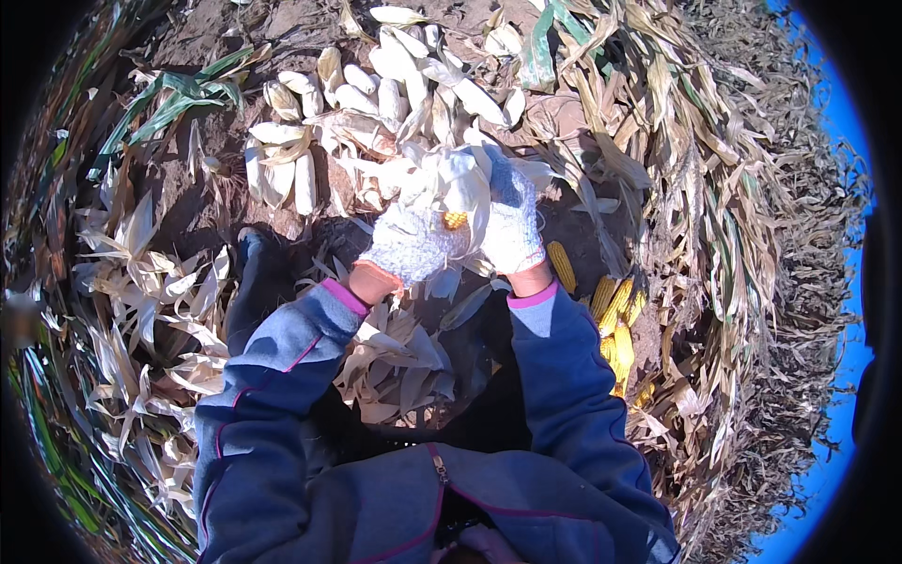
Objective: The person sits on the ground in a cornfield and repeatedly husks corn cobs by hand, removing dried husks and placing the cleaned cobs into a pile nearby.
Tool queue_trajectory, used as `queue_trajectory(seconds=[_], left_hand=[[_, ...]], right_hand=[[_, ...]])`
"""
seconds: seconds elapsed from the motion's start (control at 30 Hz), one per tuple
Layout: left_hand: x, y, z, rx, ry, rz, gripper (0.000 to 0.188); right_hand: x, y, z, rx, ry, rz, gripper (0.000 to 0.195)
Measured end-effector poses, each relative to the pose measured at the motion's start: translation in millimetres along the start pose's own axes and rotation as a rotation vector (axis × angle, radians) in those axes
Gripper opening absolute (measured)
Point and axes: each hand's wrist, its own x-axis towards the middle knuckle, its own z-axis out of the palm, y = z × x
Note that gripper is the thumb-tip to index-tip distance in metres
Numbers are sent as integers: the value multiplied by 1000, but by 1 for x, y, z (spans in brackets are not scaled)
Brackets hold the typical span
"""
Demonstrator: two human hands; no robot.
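Between my hands is an ear of corn (455,220), its pale dry husk (458,180) partly pulled open so that a patch of yellow kernels shows. My left hand (416,241), in a white knitted work glove with an orange cuff edge, grips the ear from the left and below. On the other side my right hand (513,218), gloved the same way, holds the loosened husk leaves against the ear. Most of its fingers are hidden behind the husk. Just beyond both hands lies a heap of unhusked corn ears (394,77) on bare soil.
Bare yellow cobs (616,310) lie in a pile beside my right forearm. Discarded husks (394,352) cover the ground between my legs, and more husks (151,282) lie at the left. Dry cornstalks (705,247) are banked along the right. Green leaves (176,106) lie at upper left.
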Motion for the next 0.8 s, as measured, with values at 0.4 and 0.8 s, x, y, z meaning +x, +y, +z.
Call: queue_trajectory(seconds=[0.4, 0.8], left_hand=[[30, 30, -28, -924, -97, -410, 78], [19, 31, -19, -1836, -226, -937, 36]], right_hand=[[-10, -5, 11, 969, 245, 381, 18], [-1, 7, 2, 1839, 433, 528, 27]])
